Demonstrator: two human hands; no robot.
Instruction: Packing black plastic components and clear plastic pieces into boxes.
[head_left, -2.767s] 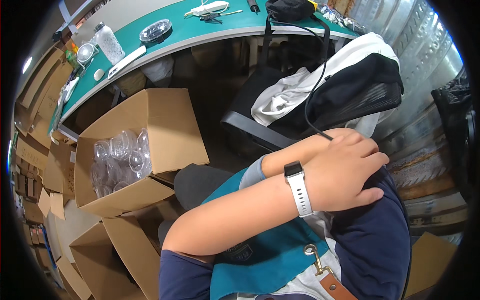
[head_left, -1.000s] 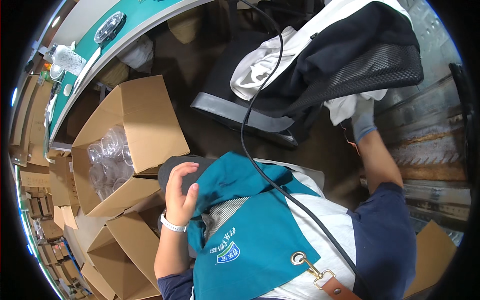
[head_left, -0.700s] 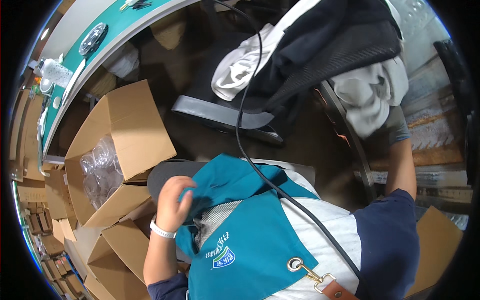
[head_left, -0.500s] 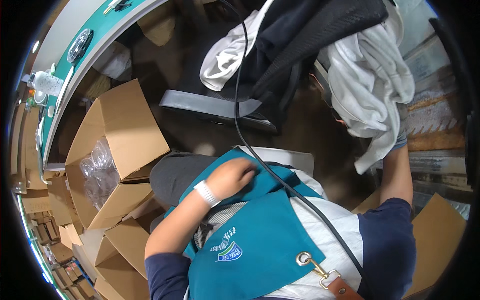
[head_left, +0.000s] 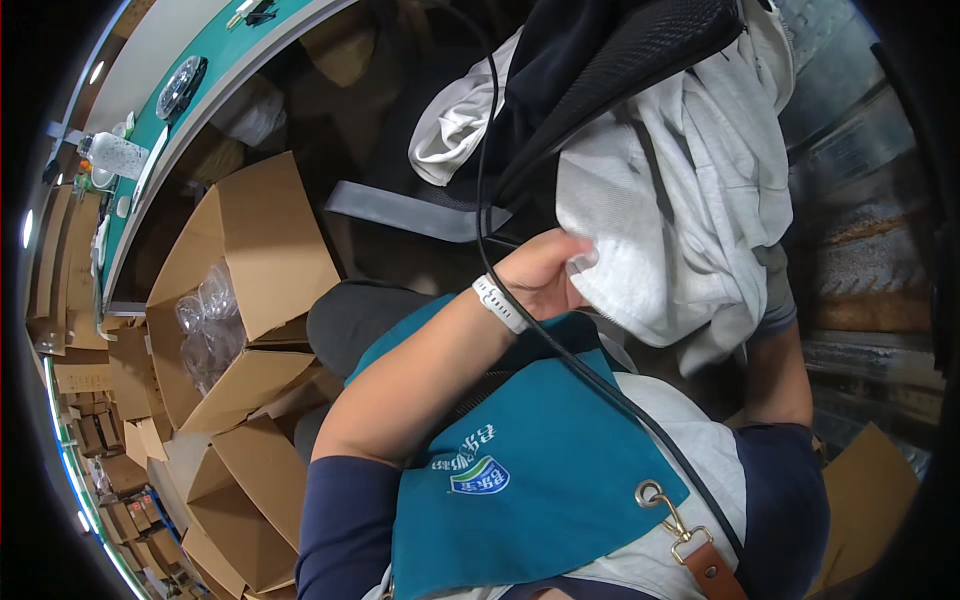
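Note:
My left hand [head_left: 548, 272], with a white band at the wrist, pinches the edge of a light grey sweatshirt-like garment [head_left: 690, 190] between thumb and fingers. The garment hangs in folds from the back of a dark mesh chair [head_left: 640, 65]. My right hand [head_left: 775, 285], in a grey glove or cuff, reaches up at the garment's right side; its fingers are hidden behind the cloth. A paler piece of cloth [head_left: 455, 125] hangs on the chair's left side. A black cable [head_left: 560, 352] runs down across my left wrist and over my teal apron [head_left: 540, 450].
Open cardboard boxes [head_left: 275, 260] stand at the left, one holding clear plastic packaging [head_left: 210, 325]. A teal-topped counter [head_left: 215, 50] with a bottle [head_left: 115, 155] curves along the upper left. The chair's grey armrest [head_left: 400, 210] juts out ahead. Wrapped stacks [head_left: 870, 250] line the right.
My left hand has moved from my lap up and right and taken hold of the garment's edge. The garment's lower part has spread leftward. My right arm has shifted slightly left.

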